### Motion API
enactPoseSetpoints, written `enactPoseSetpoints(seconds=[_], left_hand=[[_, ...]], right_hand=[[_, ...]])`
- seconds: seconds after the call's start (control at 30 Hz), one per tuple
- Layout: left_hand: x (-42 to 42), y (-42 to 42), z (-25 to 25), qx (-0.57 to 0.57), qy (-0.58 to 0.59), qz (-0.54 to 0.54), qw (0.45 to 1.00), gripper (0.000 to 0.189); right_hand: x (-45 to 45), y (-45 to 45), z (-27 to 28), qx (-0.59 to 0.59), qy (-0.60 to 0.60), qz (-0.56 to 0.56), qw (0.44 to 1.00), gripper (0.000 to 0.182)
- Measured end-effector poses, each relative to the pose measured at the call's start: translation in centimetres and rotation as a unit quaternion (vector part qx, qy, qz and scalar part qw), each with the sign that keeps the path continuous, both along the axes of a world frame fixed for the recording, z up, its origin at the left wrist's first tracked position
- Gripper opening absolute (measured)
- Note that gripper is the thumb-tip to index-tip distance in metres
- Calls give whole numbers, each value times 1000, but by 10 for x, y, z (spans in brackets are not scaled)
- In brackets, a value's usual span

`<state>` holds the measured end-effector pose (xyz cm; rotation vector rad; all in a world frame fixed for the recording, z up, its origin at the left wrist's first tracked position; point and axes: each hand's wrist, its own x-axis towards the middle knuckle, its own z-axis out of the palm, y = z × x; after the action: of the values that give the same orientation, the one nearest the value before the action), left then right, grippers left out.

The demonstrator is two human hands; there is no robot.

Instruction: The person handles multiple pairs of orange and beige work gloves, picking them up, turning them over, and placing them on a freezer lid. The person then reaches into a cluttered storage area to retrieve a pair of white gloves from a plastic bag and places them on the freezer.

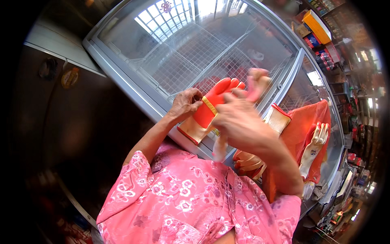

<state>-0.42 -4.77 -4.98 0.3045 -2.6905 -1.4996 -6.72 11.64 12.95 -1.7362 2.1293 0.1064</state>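
Observation:
A red rubber-coated work glove (202,117) with a cream cuff lies on the glass-topped chest freezer (128,97) before me. A yellow band (210,105) crosses the red glove. At the band's left end, my left hand (186,103) pinches with thumb and fingertips. My right hand (242,117) is blurred by motion over the band's other end. A pink and cream glove (257,82), also blurred, extends above and below this hand and appears held in it. The fingertips of my right hand are hard to make out.
To the right, more red and cream gloves (313,149) lie on an orange plastic bag (300,122). Folded gloves (249,164) sit near my body. Wire baskets (210,58) show through the freezer glass. Shelves of packaged goods (323,58) line the right side.

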Motion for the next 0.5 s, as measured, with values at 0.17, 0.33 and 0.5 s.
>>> enactPoseSetpoints(seconds=[0.17,0.33,0.5], left_hand=[[6,-16,-14,144,-30,39,988,17],[25,-11,10,243,-97,76,962,27],[24,18,4,94,-39,65,993,24]], right_hand=[[22,-22,-112,-217,167,11,962,20],[9,43,-84,-408,60,-277,868,23],[21,69,-98,-269,-207,-529,778,24]])
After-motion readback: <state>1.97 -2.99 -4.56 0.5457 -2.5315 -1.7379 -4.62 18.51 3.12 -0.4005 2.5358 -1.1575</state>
